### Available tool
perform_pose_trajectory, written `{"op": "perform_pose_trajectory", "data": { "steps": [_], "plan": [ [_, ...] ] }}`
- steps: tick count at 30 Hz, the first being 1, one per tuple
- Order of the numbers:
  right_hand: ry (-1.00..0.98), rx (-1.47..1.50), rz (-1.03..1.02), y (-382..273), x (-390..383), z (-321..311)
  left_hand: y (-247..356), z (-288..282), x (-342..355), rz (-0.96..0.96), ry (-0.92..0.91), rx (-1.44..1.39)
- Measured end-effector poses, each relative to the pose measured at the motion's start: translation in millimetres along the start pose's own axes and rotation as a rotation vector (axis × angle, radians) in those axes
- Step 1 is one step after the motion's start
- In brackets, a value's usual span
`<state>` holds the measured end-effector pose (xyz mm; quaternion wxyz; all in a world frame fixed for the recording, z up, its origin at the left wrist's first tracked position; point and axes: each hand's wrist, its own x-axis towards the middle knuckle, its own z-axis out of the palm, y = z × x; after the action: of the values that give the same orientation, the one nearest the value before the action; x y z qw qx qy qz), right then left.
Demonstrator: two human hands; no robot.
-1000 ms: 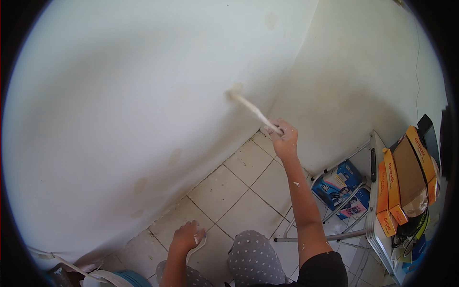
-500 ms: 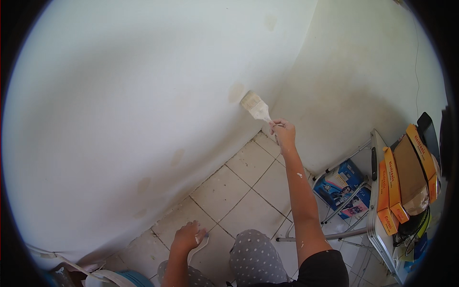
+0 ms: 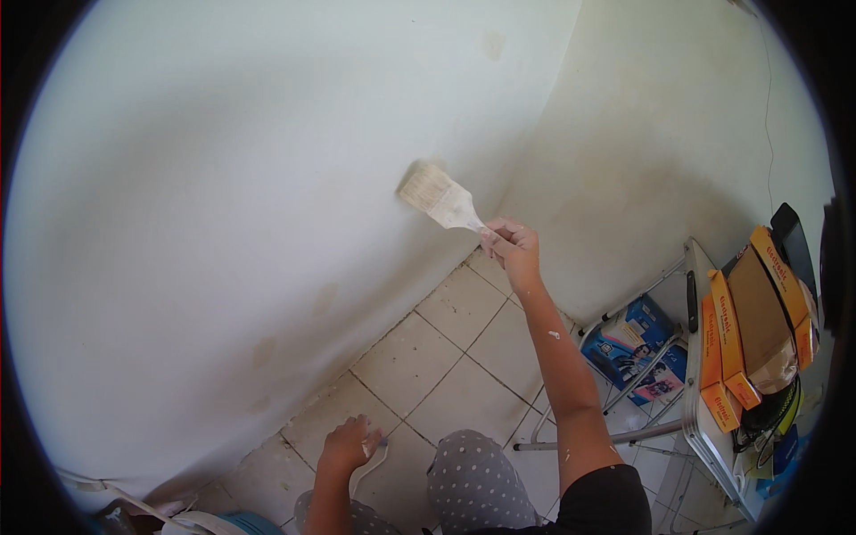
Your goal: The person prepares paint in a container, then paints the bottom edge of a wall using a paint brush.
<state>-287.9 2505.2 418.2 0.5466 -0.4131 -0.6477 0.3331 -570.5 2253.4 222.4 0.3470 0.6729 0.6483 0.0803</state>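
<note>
My right hand (image 3: pixel 513 248) grips the handle of a wide, pale paintbrush (image 3: pixel 453 205), its bristles at the white wall (image 3: pixel 223 178) near the corner. Whether the bristle tips touch the wall is hard to tell. White smears mark my fingers and forearm. Lower down, beside my knee, my left hand (image 3: pixel 350 443) is closed, with white on its fingers. A thin, curved white object with a bluish end (image 3: pixel 383 440) shows next to it; its kind is unclear. Faint beige patches (image 3: pixel 264 351) dot the lower wall.
At right stands a metal-framed folding table (image 3: pixel 704 374) loaded with orange-edged boxes (image 3: pixel 724 343) and other items. A blue box (image 3: pixel 635 339) sits beneath it. White floor tiles (image 3: pixel 464 392) meet the wall. A pale container with a blue part (image 3: pixel 214 522) is at lower left.
My right hand has moved the brush left along the wall, over the beige patch near the corner. The left hand stays almost in place; the view shifts slightly.
</note>
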Motion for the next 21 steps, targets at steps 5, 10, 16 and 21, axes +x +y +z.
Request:
{"op": "perform_pose_trajectory", "data": {
  "steps": [5, 10, 16, 21],
  "plan": [
    [0.093, -0.196, 0.237, 34.5, 21.1, -12.2, -0.5, 3.0, 3.9, 0.001, -0.012, 0.002],
    [0.337, -0.464, 0.198, 49.6, 15.7, -21.3, -1.4, 0.8, 1.9, -0.018, -0.007, -0.029],
    [0.316, -0.471, -0.1, 25.2, 4.4, 0.9, -0.6, 0.6, 7.6, -0.03, -0.027, 0.022],
    [-0.043, -0.446, -0.231, -2.4, -14.6, 22.3, 0.8, -0.9, 6.1, -0.018, -0.009, -0.003]
  ]
}}
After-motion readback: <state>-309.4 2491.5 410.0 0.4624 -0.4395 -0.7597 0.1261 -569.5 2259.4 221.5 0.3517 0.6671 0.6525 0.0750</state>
